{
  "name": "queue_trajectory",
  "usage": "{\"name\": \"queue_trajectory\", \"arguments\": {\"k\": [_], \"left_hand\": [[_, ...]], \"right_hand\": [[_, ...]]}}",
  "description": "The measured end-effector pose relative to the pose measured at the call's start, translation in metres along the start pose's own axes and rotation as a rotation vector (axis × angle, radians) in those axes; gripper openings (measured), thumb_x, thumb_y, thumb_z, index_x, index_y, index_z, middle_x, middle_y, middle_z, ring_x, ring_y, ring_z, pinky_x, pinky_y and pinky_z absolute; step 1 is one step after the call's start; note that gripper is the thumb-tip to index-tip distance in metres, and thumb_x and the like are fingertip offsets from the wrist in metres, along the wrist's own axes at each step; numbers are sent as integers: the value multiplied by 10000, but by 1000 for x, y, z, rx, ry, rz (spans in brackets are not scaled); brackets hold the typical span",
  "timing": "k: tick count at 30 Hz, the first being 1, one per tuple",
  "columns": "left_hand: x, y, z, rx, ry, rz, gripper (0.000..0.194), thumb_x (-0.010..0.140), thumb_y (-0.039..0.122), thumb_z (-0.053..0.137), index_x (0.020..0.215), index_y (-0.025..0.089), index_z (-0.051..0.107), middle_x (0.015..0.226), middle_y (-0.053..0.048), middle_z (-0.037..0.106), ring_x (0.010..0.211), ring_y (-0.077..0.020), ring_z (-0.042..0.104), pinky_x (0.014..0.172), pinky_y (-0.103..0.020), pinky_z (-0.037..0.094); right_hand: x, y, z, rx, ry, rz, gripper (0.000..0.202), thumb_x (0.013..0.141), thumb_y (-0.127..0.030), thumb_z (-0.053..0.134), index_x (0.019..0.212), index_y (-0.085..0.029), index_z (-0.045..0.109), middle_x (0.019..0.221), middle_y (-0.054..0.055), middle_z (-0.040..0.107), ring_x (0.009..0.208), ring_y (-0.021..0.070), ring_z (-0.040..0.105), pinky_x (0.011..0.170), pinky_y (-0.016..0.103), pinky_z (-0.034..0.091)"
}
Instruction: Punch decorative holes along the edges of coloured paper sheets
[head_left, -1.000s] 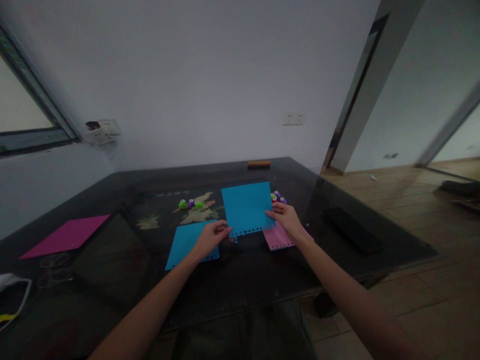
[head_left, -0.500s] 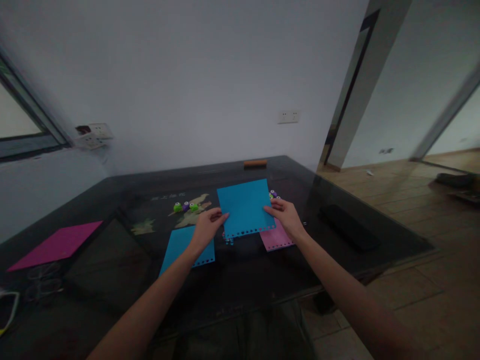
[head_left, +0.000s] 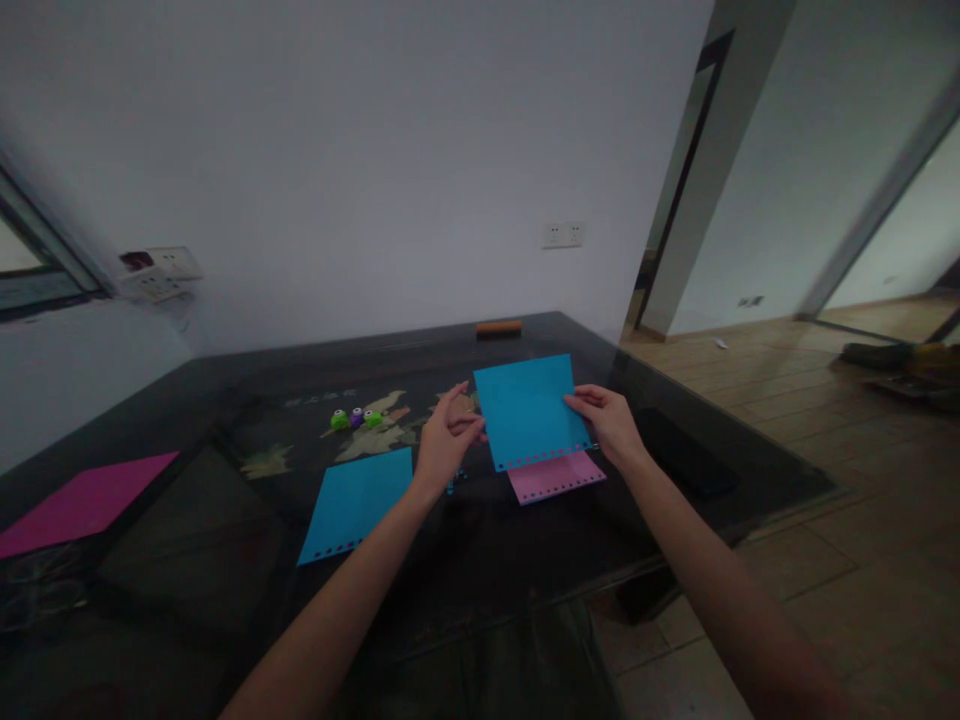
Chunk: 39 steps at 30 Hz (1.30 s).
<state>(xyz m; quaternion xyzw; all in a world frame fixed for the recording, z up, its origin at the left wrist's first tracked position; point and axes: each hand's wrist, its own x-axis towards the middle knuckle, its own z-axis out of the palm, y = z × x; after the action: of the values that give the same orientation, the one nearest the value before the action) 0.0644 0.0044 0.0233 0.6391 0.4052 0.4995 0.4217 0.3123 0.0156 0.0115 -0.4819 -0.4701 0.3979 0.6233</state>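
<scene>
A blue sheet of paper point(head_left: 525, 410) with a row of punched holes along its lower edge is raised above the table. My right hand point(head_left: 609, 420) pinches its right edge between thumb and fingers. Beside the left edge, my left hand point(head_left: 446, 440) has its fingers apart, close to the paper and holding nothing. Below the raised sheet lies a pink punched sheet point(head_left: 555, 478), partly covered by it. Another blue punched sheet point(head_left: 364, 500) rests on the table left of my left hand, its lower part hidden by my forearm. Small blue paper bits point(head_left: 452, 487) lie between the sheets.
Several green and purple big-eyed figures point(head_left: 356, 419) stand on the dark table point(head_left: 487, 560). A magenta sheet point(head_left: 90, 500) lies at the far left, near a clear cable-like bundle. A brown roll point(head_left: 499, 327) sits at the back. A long black object point(head_left: 686, 450) is at right.
The raised blue sheet has moved right, over the pink sheet, with my right hand still gripping it. My left hand has released its left edge and spread its fingers. The view has shifted slightly.
</scene>
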Motion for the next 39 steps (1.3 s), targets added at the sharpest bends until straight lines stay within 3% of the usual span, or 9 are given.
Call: {"name": "queue_trajectory", "arguments": {"k": [4,9,11,17,28,39], "left_hand": [[-8,-13,21,72,-2,115,616,808,214,499,1358,263,227,1189,-107,534,883,-171,620,713,-306,525],[-25,-31,31,430,-60,308,417,818,128,436,1224,226,447,1299,-85,423,1198,-202,416,982,-382,383],[-29,-37,30,540,-96,322,398,814,114,426,1197,211,472,1278,-88,436,1204,-202,407,1025,-396,330],[-32,-46,32,686,-152,260,400,824,143,408,1219,175,460,1302,-117,428,1201,-221,422,1021,-391,336],[-38,-45,36,807,-294,155,391,871,291,374,1221,179,505,1339,-124,439,1200,-248,441,1002,-392,346],[-40,-45,37,931,-365,159,400,862,327,415,1221,179,511,1336,-103,451,1255,-224,377,1044,-370,287]], "right_hand": [[5,15,-25,-5,64,31,392,484,-378,779,781,-162,641,728,50,677,587,160,595,547,279,471],[8,34,-44,-129,96,98,417,462,-336,778,808,-149,637,648,39,655,518,148,563,484,270,439],[8,39,-45,-178,82,114,405,459,-313,770,802,-145,636,615,27,643,491,138,545,465,262,421],[6,46,-39,-280,20,166,364,474,-258,746,804,-140,646,584,11,636,476,129,525,457,248,388],[1,44,-34,-320,-27,192,330,511,-224,731,815,-133,639,582,6,619,490,128,529,465,243,395],[1,43,-33,-437,-73,177,307,586,-178,690,882,-119,637,592,-9,600,500,100,523,497,216,403]]}}
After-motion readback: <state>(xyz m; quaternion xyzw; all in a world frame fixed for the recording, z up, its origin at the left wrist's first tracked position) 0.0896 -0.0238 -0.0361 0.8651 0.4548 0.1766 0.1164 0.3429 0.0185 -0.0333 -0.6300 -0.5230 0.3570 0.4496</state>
